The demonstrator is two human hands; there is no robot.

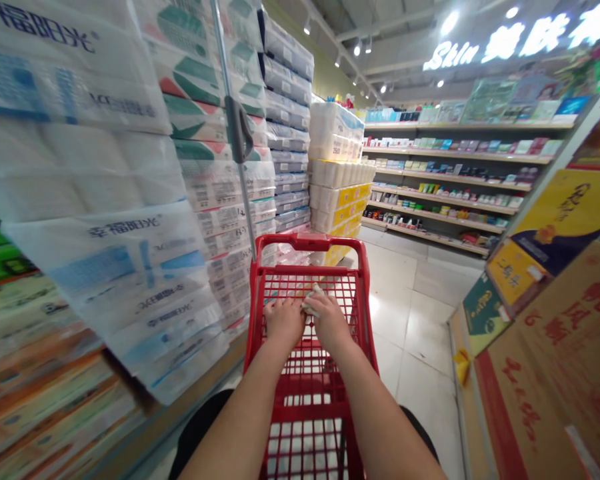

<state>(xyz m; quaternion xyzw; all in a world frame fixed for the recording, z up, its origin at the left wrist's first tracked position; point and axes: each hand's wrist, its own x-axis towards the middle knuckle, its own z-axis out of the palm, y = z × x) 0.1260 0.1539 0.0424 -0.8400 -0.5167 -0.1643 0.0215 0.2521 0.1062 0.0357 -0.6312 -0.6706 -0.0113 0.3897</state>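
Note:
My left hand (285, 321) lies palm down over the red grid of a wheeled shopping basket (309, 343), its fingers side by side and reaching forward. Close beside it, my right hand (330, 321) closes on a pale, crumpled wad (317, 291) that looks like tissue or cloth. Part of the wad shows past the fingers; the palm side of both hands is hidden. The basket's raised red rim (310, 240) stands beyond the hands. A metal pole with a grey grip (239, 130) rises from the basket's left side.
Stacked packs of paper rolls (105, 160) line the left side, with more white and yellow packs (337, 187) ahead. Cardboard boxes (565, 347) border the right. Shelves of small goods (455, 175) stand at the back. Pale floor tiles (415, 320) run between.

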